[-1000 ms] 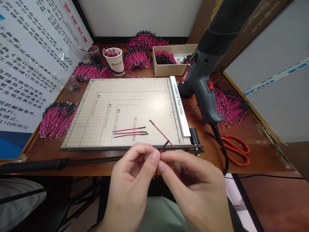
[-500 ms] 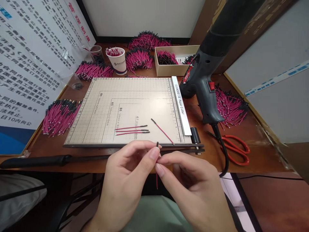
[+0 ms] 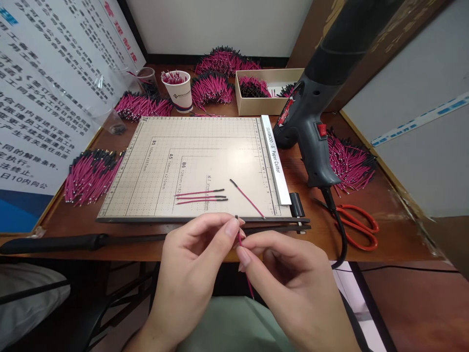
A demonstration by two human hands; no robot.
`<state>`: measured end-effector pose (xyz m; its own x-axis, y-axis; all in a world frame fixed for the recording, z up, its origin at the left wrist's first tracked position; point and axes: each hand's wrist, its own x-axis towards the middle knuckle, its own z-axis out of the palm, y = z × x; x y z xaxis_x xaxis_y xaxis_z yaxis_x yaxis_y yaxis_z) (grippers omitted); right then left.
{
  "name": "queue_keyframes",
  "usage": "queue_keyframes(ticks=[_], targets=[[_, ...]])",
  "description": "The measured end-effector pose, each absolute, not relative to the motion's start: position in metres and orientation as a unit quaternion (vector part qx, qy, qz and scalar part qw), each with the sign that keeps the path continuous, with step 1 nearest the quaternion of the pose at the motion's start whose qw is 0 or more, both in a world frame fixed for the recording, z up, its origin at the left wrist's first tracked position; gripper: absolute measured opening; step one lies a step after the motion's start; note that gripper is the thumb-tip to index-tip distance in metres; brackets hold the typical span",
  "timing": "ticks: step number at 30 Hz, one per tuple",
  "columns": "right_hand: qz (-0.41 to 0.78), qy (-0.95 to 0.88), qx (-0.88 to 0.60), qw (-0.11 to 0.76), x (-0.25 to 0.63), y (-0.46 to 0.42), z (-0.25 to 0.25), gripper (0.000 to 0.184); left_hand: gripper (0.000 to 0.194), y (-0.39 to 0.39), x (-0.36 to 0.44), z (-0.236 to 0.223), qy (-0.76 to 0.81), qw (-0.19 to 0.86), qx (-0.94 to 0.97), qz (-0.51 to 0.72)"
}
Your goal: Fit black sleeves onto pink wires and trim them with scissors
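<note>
My left hand [image 3: 190, 278] and my right hand [image 3: 296, 288] meet just in front of the table edge. Both pinch one thin pink wire [image 3: 249, 286] with a black sleeve at its upper end. The wire runs down between my fingertips and hangs below them. Just beyond my hands lies a beige paper cutter board [image 3: 154, 166], with three pink wires [image 3: 201, 196] lying side by side and a single wire [image 3: 247, 198] set at a slant.
A grey heat gun [image 3: 311, 122] stands right of the board, its cord trailing off the edge. Red scissors [image 3: 353, 225] lie beside it. Heaps of pink wires [image 3: 90, 176] ring the board; a paper cup [image 3: 179, 93] and cardboard box [image 3: 256, 105] stand behind.
The wire's black end, first tilted right toward the board, now stands nearly upright, and more of the pink wire hangs below my fingers. My hands stayed in place.
</note>
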<state>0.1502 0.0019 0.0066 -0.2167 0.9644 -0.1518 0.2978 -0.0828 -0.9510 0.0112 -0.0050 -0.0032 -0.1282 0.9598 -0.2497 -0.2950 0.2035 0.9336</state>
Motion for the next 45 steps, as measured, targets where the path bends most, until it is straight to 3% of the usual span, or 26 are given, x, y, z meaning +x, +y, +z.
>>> queue_keyframes(ticks=[28, 33, 37, 39, 45], targets=[[0.522, -0.585, -0.531, 0.321, 0.154, 0.002, 0.004, 0.017, 0.012, -0.004, 0.007, -0.003, 0.537, 0.542, 0.380, 0.522], [0.466, -0.606, -0.544, 0.346, 0.156, 0.006, 0.003, 0.016, 0.013, 0.002, 0.002, -0.002, 0.626, 0.405, 0.447, 0.494], [0.286, -0.675, -0.565, 0.379, 0.162, 0.018, 0.003, 0.013, 0.008, 0.014, -0.018, -0.003, 0.650, 0.159, 0.596, 0.443], [0.197, -0.713, -0.570, 0.358, 0.165, 0.027, 0.002, 0.012, 0.010, 0.023, -0.029, -0.004, 0.627, 0.099, 0.668, 0.389], [0.099, -0.751, -0.604, 0.246, 0.161, 0.054, 0.006, 0.011, 0.020, 0.051, -0.045, -0.004, 0.621, 0.121, 0.728, 0.265]])
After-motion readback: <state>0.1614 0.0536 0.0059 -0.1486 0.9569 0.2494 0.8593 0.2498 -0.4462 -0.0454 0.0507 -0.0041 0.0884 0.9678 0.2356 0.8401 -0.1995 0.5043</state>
